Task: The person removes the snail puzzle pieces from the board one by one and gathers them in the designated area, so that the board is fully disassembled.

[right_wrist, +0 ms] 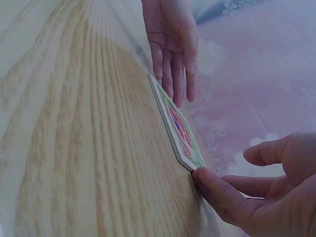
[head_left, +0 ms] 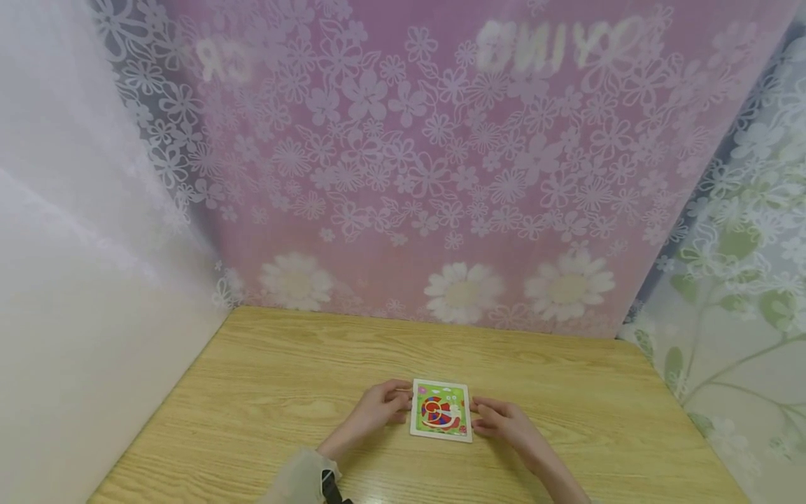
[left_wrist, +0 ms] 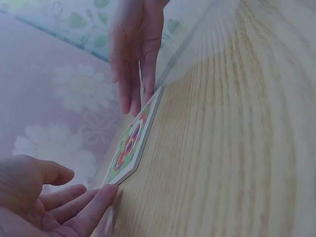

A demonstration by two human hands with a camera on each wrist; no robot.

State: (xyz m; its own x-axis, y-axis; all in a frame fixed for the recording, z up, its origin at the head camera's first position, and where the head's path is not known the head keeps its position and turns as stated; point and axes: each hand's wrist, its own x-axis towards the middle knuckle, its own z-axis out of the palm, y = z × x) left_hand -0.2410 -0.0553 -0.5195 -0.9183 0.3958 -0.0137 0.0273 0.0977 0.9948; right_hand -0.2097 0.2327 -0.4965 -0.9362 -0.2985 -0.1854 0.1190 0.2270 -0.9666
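Observation:
A small square picture puzzle board (head_left: 441, 411) with a white frame and a snail in red, blue and cream on green lies flat on the wooden table. My left hand (head_left: 381, 406) is at its left edge, fingertips right at the frame, thumb apart from the fingers. On the opposite side, my right hand (head_left: 502, 422) has its fingertips at the right edge, fingers loosely extended. In the left wrist view the board (left_wrist: 131, 143) appears edge-on between both hands. The right wrist view shows my right fingertips (right_wrist: 205, 177) against the board's near corner, with the thumb raised.
The wood-grain table (head_left: 283, 371) spreads around the board on all sides. A pink flowered curtain (head_left: 403, 175) hangs along its back edge. A pale panel (head_left: 75, 280) stands at the left, and a leaf-patterned curtain (head_left: 743, 315) at the right.

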